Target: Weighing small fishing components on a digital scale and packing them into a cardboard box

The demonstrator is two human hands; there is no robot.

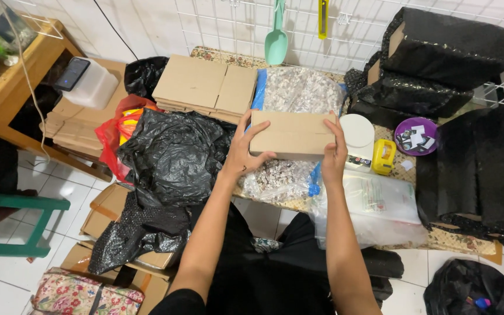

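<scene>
At frame centre, left hand (245, 153) and right hand (333, 156) clasp a plain brown rectangular cardboard box (291, 135), fingers (259, 156) wrapped on its ends, above a clear bag of pale chips (281, 178).

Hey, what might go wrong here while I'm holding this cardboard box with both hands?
The small brown cardboard box is pinched only at its ends by the left hand and right hand, so it might slip onto the clear bag of small pieces. Its right end sits near the white round tub and could nudge it.
</scene>
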